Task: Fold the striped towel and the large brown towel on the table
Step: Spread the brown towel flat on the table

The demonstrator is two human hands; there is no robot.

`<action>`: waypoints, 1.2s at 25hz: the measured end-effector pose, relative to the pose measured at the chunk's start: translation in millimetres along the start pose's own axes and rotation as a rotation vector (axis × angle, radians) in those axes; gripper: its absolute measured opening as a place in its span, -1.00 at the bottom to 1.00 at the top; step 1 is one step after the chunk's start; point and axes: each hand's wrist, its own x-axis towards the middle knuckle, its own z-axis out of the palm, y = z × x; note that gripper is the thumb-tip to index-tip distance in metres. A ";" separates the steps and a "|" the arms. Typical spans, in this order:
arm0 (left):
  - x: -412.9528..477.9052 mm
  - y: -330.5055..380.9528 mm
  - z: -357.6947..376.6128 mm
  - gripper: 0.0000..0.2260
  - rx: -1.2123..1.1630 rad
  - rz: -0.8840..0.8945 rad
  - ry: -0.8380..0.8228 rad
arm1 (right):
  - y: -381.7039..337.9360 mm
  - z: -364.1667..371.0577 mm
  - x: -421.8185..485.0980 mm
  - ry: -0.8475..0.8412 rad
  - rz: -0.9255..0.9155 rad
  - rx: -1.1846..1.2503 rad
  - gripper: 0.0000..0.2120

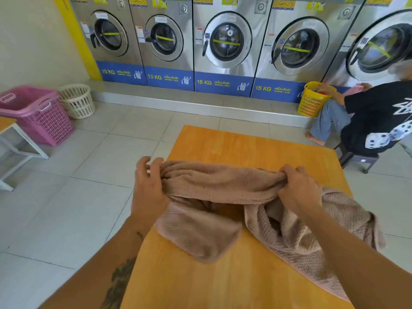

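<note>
On the worktop (pixel 200 286) the large brown towel (pixel 223 184) lies rumpled, one end spilling rightward. The left grip (pixel 149 188) and right grip (pixel 298 188) each clench its bunched edge, holding it taut between them, probably to straighten it for folding.

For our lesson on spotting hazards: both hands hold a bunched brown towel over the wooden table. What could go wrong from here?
1. The large brown textured towel is bunched between the left hand and right hand, so a fold made now would likely be uneven.
2. Its right part drapes over the right edge of the orange wooden table and might drag the rest off if either grip loosens.
</note>
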 end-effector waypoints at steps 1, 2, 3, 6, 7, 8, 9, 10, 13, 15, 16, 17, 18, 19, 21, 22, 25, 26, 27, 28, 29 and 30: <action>1.6 6.5 -2.2 -0.38 0.035 -0.027 0.049 | -2.2 1.2 -0.2 -0.063 0.009 -0.053 -0.64; -1.9 14.6 0.5 -0.36 0.061 -0.112 0.068 | -7.8 3.7 -3.8 -0.122 -0.008 -0.102 -0.59; -9.4 21.0 9.1 -0.32 0.064 -0.254 0.046 | -17.0 8.2 -10.6 -0.166 -0.054 -0.119 -0.54; -44.3 33.8 44.1 -0.11 -0.060 -0.740 -0.213 | -52.2 24.3 -39.5 -0.178 -0.238 -0.009 -0.35; -54.6 32.9 55.3 -0.01 -0.091 -0.829 -0.320 | -61.8 27.7 -48.3 -0.178 -0.274 0.008 -0.31; -63.1 29.1 63.4 0.04 -0.066 -0.855 -0.413 | -68.9 29.7 -54.5 -0.200 -0.301 -0.006 -0.32; -68.5 22.3 69.5 0.05 0.008 -0.807 -0.485 | -71.0 32.8 -58.6 -0.237 -0.315 -0.054 -0.34; -70.1 13.4 72.4 0.01 0.085 -0.698 -0.529 | -70.7 36.1 -61.8 -0.265 -0.315 -0.140 -0.36; -52.8 -17.6 63.2 -0.11 -0.014 -0.240 -0.483 | -76.5 38.3 -72.3 -0.216 -0.285 -0.377 -0.26; -29.1 -28.0 45.4 -0.14 -0.108 -0.031 -0.435 | -98.8 41.1 -78.9 -0.166 -0.300 -0.315 -0.21; -15.9 -32.0 36.9 -0.16 -0.126 0.040 -0.411 | -114.9 44.0 -81.8 -0.177 -0.315 -0.235 -0.19; -3.2 -37.4 25.8 -0.16 -0.148 0.079 -0.413 | -132.9 49.9 -85.1 -0.227 -0.311 -0.168 -0.18; 7.6 -42.3 13.1 -0.16 -0.163 0.093 -0.465 | -149.3 56.3 -88.4 -0.303 -0.290 -0.139 -0.18; 17.3 -49.7 1.1 -0.16 -0.155 0.115 -0.536 | -160.2 64.2 -92.3 -0.372 -0.263 -0.147 -0.20; 32.9 -73.9 -23.6 -0.21 -0.014 0.219 -0.612 | -168.1 78.4 -98.5 -0.445 -0.175 -0.254 -0.41; 39.4 -89.5 -37.3 -0.26 0.103 0.289 -0.602 | -167.5 82.8 -102.7 -0.465 -0.098 -0.315 -0.53; 49.4 -135.1 -60.3 -0.38 0.462 0.382 -0.490 | -154.4 83.0 -111.4 -0.506 0.128 -0.318 -0.53; 47.5 -143.0 -63.2 -0.45 0.497 0.364 -0.463 | -153.0 80.5 -112.2 -0.516 0.176 -0.295 -0.43; 43.7 -147.4 -64.6 -0.52 0.477 0.339 -0.445 | -156.4 77.4 -113.2 -0.519 0.207 -0.275 -0.34; 37.5 -147.7 -62.8 -0.55 0.436 0.319 -0.464 | -162.9 74.5 -114.1 -0.503 0.207 -0.248 -0.28; 30.4 -146.7 -56.7 -0.58 0.418 0.312 -0.513 | -171.2 72.8 -116.1 -0.473 0.179 -0.199 -0.28; 23.4 -144.3 -49.0 -0.63 0.411 0.301 -0.572 | -180.6 74.1 -118.0 -0.439 0.127 -0.117 -0.30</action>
